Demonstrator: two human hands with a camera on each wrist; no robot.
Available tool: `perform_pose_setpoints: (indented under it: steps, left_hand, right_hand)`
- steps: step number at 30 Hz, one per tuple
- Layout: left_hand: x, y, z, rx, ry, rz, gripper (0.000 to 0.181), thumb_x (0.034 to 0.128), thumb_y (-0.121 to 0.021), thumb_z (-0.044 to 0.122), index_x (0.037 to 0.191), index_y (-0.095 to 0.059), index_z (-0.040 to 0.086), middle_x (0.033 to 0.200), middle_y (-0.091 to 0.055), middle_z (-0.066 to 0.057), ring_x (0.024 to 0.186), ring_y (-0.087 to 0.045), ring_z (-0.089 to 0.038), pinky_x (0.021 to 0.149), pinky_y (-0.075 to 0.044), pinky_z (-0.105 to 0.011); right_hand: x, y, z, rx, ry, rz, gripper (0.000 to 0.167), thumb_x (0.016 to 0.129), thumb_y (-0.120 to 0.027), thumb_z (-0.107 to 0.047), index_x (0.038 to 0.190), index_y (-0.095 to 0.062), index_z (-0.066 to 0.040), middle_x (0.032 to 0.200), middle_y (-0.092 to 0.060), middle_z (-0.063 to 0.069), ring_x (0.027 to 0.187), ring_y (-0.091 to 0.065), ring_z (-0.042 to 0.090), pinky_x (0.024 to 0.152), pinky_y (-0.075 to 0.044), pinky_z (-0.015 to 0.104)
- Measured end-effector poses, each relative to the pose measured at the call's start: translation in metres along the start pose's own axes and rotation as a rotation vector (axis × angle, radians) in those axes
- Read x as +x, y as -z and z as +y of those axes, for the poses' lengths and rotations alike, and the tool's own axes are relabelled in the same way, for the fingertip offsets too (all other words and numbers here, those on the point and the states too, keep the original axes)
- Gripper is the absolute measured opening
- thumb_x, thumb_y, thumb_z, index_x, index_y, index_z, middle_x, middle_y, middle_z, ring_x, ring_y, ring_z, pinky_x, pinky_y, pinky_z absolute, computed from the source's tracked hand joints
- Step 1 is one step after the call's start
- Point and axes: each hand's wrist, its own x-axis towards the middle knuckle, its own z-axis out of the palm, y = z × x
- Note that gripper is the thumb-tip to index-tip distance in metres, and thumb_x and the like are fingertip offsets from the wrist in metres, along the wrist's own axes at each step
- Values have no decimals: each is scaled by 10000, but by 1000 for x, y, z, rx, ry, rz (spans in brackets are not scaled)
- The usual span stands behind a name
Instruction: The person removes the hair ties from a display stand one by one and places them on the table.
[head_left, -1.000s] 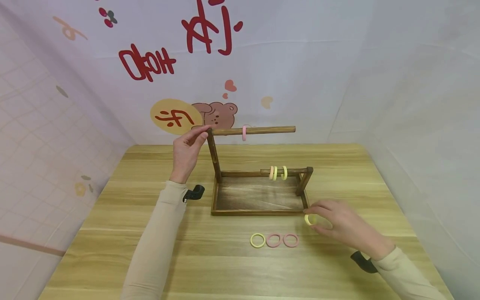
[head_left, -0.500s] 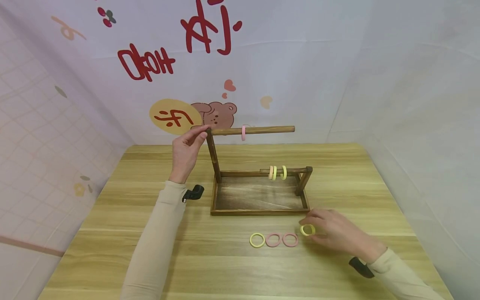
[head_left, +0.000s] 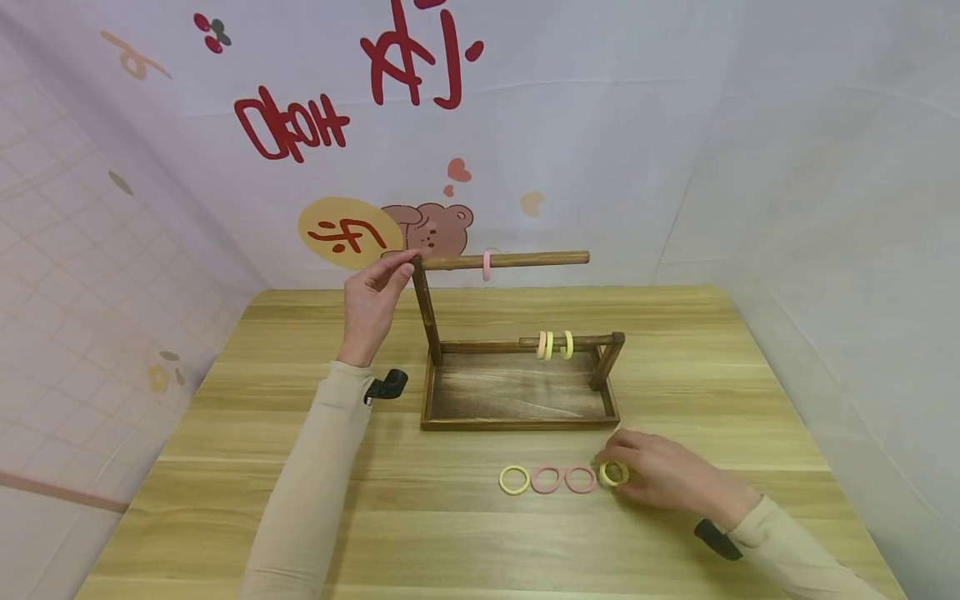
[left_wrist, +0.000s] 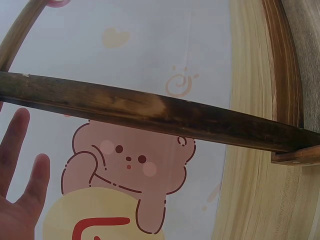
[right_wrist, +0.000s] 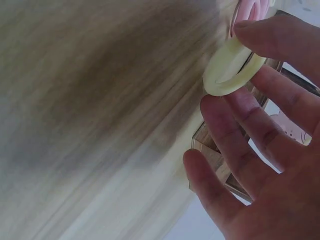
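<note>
In the head view my left hand (head_left: 370, 308) reaches to the top of the taller post of a wooden stand (head_left: 517, 425), fingers extended against the post's upper end. The left wrist view shows straight fingers (left_wrist: 12, 145) beside the dark post (left_wrist: 125, 105). My right hand (head_left: 663, 475) pinches a yellow ring (right_wrist: 232, 70) between thumb and fingers, low over the table at the right end of a row. That row has another yellow ring (head_left: 514, 480) and two pink rings (head_left: 546, 480). A pink ring (head_left: 487, 265) hangs on the upper rod (head_left: 540, 259).
Three rings, one peach (head_left: 542, 345) and two yellow (head_left: 567, 345), hang on the stand's lower rod (head_left: 592, 341). The stand stands on a wood-grain table (head_left: 450, 550). A white printed cloth (head_left: 600, 125) rises behind and at both sides.
My right hand has moved toward the front and slightly left with the yellow ring, down beside the right pink ring. My left hand has stayed at the post.
</note>
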Motion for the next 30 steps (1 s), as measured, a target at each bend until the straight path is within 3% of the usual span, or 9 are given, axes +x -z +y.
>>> perform_pose_setpoints:
  steps: [5,11,22,25,30]
  left_hand:
    - [-4,-2,19,-3,11,-9,251,1013,-648,13,1236,-699,-92,1180,-761,-67,1075,-694,-46,1002,-527,-271]
    - [-4,-1,20,1,12,-9,251,1014,-652,27,1235,-708,-78,1161,-768,-31,1059,-696,-34,993,-531,-264]
    - [-1,0,23,-15,13,-9,252,1010,-649,5,1235,-695,-101,1164,-764,-42,1049,-696,-40,987,-530,-253]
    - [-1,0,23,-14,13,-9,250,1011,-652,11,1236,-704,-84,1155,-765,-24,1046,-697,-44,984,-530,-253]
    - [-3,0,21,-25,14,-12,256,1011,-656,20,1233,-697,-99,1142,-768,8,1045,-697,-46,979,-532,-252]
  right_hand:
    - [0,0,-2,16,-19,-48,418,759,-893,-117,1149,-742,-131,1097,-650,-45,965,-659,128,827,-594,355]
    - [-2,-1,-2,18,-34,-77,399,776,-895,-140,1144,-742,-138,1114,-646,-42,990,-653,141,841,-591,370]
    - [2,0,1,-41,9,3,398,765,-901,-195,1131,-751,-147,1114,-660,-36,976,-659,148,825,-589,377]
    - [7,7,0,-69,-8,35,397,791,-890,-233,1150,-748,-138,1149,-673,-14,1002,-668,168,842,-586,401]
    - [21,28,-2,-69,-54,78,438,795,-878,-164,1203,-726,-122,1215,-677,8,1055,-680,223,867,-584,444]
